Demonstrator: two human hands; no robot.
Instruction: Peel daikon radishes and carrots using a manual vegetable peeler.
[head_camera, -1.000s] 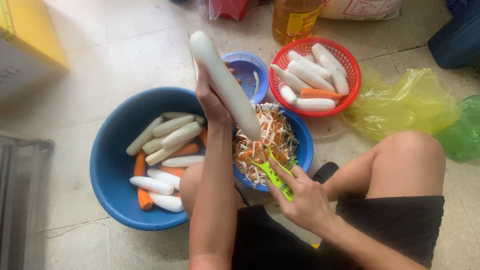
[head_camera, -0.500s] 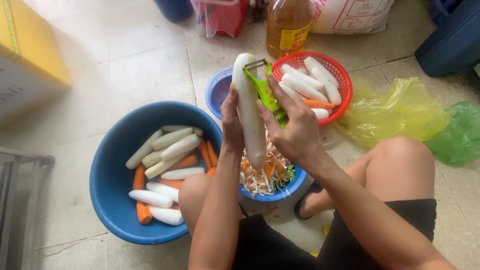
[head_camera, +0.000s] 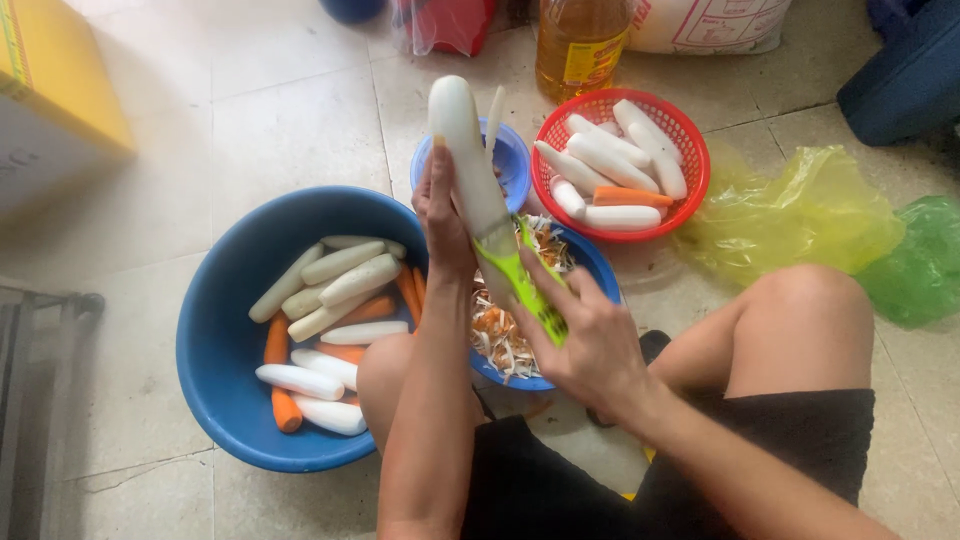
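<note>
Taking the big blue basin (head_camera: 215, 400) on the tiled floor as the landmark: it holds a loose pile of peeled white radishes and carrots. Just right of its rim, the left hand (head_camera: 440, 215) is wrapped around the lower part of a long white radish (head_camera: 462, 150), which stands nearly upright, tilted a little away from the person, its rounded tip well above the basin's far side. A thin strip of peel (head_camera: 493, 115) curls off its right flank.

Further right, the right hand (head_camera: 585, 340) is closed on a green peeler (head_camera: 525, 285), whose blade end lies against the radish just below the left hand's fingers. Both hover over a smaller blue bowl of peelings (head_camera: 600, 270) touching the basin's right edge. Behind that sits a small blue bowl (head_camera: 515, 160), and further right again a red basket (head_camera: 690, 150) of peeled radishes with one carrot.

The radish looks stiff, fairly heavy and wet, so probably slippery once skinned; a full wrap low down, on the thicker unpeeled end, seems the safest hold, with fingers kept clear of the blade's path.
</note>
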